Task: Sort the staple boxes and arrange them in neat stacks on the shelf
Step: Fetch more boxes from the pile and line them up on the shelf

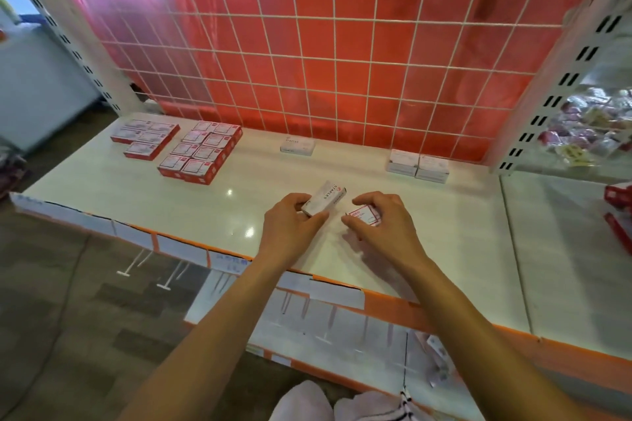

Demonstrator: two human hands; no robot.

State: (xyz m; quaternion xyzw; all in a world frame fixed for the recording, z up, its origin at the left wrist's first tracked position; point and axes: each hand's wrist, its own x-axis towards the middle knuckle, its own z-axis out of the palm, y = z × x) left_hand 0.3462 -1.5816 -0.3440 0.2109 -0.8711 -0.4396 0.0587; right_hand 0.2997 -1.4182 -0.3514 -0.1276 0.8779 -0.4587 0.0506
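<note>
Head view: my left hand point(290, 225) pinches a tilted white staples box point(326, 196) near the shelf point(307, 164) front; my right hand point(383, 222) curls round a red-labelled box point(363, 215) just beside it.

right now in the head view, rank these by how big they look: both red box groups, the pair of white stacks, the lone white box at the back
1. larger red block
2. far-left red group
3. pair of white stacks
4. lone white box
The second and third look close.
</note>
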